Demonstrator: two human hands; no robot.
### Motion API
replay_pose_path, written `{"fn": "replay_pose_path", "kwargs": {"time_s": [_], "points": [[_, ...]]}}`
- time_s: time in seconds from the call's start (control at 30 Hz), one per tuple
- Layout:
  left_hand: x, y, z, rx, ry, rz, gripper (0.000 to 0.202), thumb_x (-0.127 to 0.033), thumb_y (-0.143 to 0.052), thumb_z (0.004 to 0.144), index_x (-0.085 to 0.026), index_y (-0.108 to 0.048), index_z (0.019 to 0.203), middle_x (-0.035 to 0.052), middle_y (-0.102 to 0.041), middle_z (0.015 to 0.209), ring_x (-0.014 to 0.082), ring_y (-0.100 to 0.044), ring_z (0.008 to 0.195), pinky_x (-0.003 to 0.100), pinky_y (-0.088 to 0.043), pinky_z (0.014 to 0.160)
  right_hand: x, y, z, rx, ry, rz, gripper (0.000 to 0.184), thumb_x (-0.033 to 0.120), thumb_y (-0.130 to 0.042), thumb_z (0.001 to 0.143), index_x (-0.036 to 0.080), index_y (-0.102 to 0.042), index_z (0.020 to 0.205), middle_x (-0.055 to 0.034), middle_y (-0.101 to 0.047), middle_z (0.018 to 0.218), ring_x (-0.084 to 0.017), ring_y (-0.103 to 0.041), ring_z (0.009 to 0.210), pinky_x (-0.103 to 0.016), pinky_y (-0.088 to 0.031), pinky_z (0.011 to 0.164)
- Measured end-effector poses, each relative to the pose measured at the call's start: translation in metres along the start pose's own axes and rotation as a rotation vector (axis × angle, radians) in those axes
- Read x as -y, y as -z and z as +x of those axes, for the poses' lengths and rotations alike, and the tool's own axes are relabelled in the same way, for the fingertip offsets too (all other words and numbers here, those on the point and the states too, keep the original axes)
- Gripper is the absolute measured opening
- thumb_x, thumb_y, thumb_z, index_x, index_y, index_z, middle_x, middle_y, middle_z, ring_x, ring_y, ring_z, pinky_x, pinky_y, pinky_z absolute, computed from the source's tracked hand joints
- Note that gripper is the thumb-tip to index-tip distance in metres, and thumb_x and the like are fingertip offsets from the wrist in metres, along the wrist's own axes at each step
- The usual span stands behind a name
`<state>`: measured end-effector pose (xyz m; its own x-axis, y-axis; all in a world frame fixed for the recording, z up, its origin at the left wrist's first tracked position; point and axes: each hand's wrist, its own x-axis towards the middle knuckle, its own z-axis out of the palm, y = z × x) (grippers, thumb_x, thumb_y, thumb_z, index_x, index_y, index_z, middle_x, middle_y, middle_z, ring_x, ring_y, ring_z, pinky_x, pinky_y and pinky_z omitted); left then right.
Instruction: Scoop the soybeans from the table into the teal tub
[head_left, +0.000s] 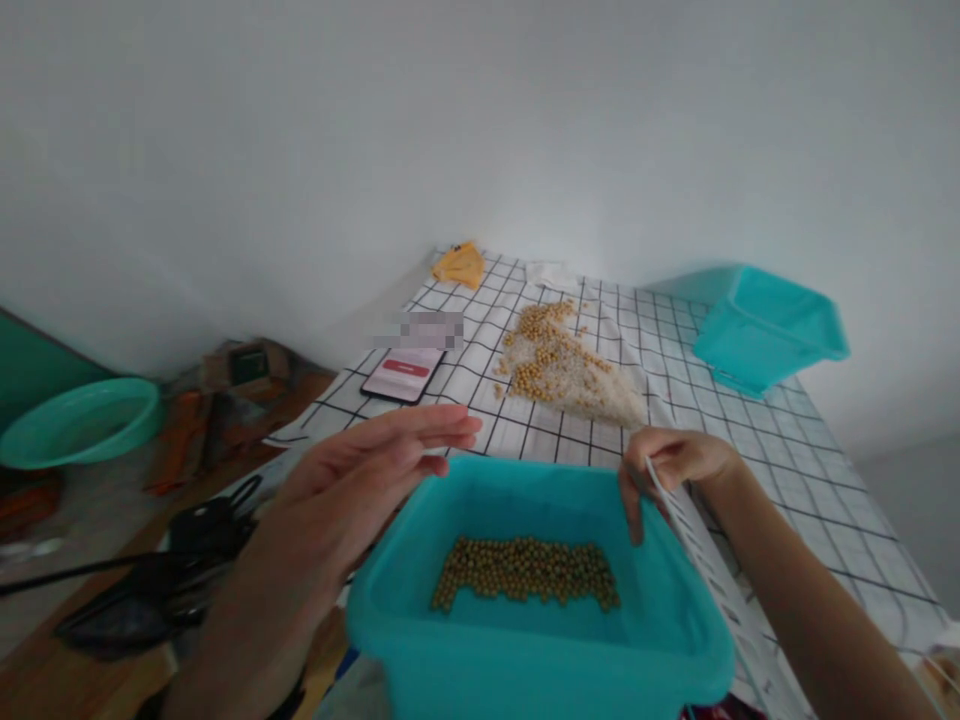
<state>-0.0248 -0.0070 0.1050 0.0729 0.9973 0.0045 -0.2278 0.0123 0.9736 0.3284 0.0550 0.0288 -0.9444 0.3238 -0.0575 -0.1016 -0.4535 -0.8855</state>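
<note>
A turquoise plastic tub [420,610] sits close in front of me with a layer of small tan beans [525,572] on its bottom. My left hand [367,470] hovers over the tub's left far corner, fingers stretched flat and together, holding nothing. My right hand [671,465] curls over the tub's right far rim and pinches a thin white slotted strip [705,555] that runs down along the tub's right side. Farther off, a pile of the same beans [551,355] lies on a clear plastic bag on the checked cloth [750,430].
A second turquoise tub [772,325] stands tilted at the back right. A phone [403,375] lies on the cloth's left part, a yellow scrap [459,265] by the wall. Left of the table are a green basin [79,420] and dark clutter with cables [187,560].
</note>
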Motion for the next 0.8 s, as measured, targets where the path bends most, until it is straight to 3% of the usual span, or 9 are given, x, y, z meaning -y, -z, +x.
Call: {"fn": "replay_pose_path", "kwargs": {"time_s": [0.1,0.17,0.27,0.37,0.47,0.6,0.7,0.8], "points": [[0.015,0.002,0.014,-0.037,0.006,-0.096,0.012,-0.031,-0.085,0.074,-0.021,-0.084,0.082,0.0052,-0.081,0.081,0.0168,-0.071,0.068,0.019,-0.06,0.058,0.0,-0.005,0.003,-0.006,0.106,-0.033,0.026,0.037,-0.071,0.093,0.013,-0.069,0.086,-0.0109,-0.078,0.081,-0.027,-0.08,0.088,-0.029,-0.062,0.069],[0.029,0.007,0.021,-0.087,-0.013,-0.093,0.015,-0.026,-0.087,0.071,-0.018,-0.075,0.068,0.0015,-0.071,0.066,0.0128,-0.061,0.06,0.017,-0.052,0.052,0.001,-0.008,0.004,-0.005,0.097,-0.043,0.026,0.037,-0.072,0.093,0.013,-0.07,0.085,-0.0112,-0.078,0.081,-0.027,-0.08,0.087,-0.029,-0.062,0.069],[0.049,0.015,0.024,-0.154,-0.08,-0.025,0.023,-0.028,-0.084,0.076,-0.017,-0.068,0.065,-0.0014,-0.061,0.06,0.0116,-0.052,0.057,0.018,-0.043,0.048,0.0,-0.007,0.003,-0.026,0.075,-0.032,0.026,0.038,-0.074,0.091,0.013,-0.07,0.087,-0.0117,-0.078,0.083,-0.025,-0.08,0.079,-0.03,-0.062,0.068],[0.063,0.017,0.021,-0.061,-0.088,-0.06,0.028,-0.035,-0.08,0.083,-0.018,-0.067,0.065,-0.0005,-0.063,0.062,0.0141,-0.054,0.058,0.023,-0.045,0.053,-0.003,-0.003,0.001,-0.036,0.057,-0.032,0.028,0.041,-0.074,0.091,0.013,-0.071,0.089,-0.0124,-0.079,0.086,-0.024,-0.079,0.076,-0.029,-0.063,0.065],[0.072,0.013,0.019,0.085,-0.202,-0.126,0.039,-0.044,-0.074,0.09,-0.019,-0.066,0.061,0.0005,-0.06,0.057,0.0152,-0.054,0.057,0.025,-0.043,0.056,-0.004,-0.002,0.001,-0.023,0.053,-0.047,0.03,0.042,-0.073,0.091,0.013,-0.07,0.088,-0.0125,-0.079,0.085,-0.025,-0.08,0.079,-0.027,-0.062,0.064],[0.083,0.006,0.02,0.177,-0.317,-0.307,0.029,-0.039,-0.068,0.095,-0.022,-0.067,0.072,-0.0032,-0.054,0.047,0.0138,-0.045,0.048,0.026,-0.038,0.051,-0.002,-0.004,0.002,-0.003,0.081,-0.057,0.028,0.039,-0.072,0.093,0.011,-0.07,0.087,-0.0156,-0.08,0.09,-0.027,-0.081,0.086,-0.025,-0.062,0.063],[0.087,0.002,0.018,0.186,-0.289,-0.399,0.022,-0.037,-0.064,0.097,-0.025,-0.064,0.078,-0.0056,-0.05,0.041,0.0138,-0.038,0.044,0.025,-0.036,0.05,-0.003,-0.003,0.005,0.023,0.114,-0.058,0.026,0.037,-0.071,0.094,0.012,-0.07,0.087,-0.015,-0.08,0.09,-0.025,-0.081,0.084,-0.026,-0.062,0.066],[0.085,-0.002,0.017,0.117,-0.21,-0.465,0.028,-0.039,-0.062,0.097,-0.025,-0.058,0.073,-0.0059,-0.046,0.036,0.0147,-0.034,0.043,0.026,-0.036,0.051,-0.005,-0.001,0.006,0.039,0.102,-0.077,0.028,0.039,-0.072,0.093,0.013,-0.07,0.085,-0.0128,-0.079,0.084,-0.024,-0.08,0.08,-0.026,-0.062,0.066]]}}
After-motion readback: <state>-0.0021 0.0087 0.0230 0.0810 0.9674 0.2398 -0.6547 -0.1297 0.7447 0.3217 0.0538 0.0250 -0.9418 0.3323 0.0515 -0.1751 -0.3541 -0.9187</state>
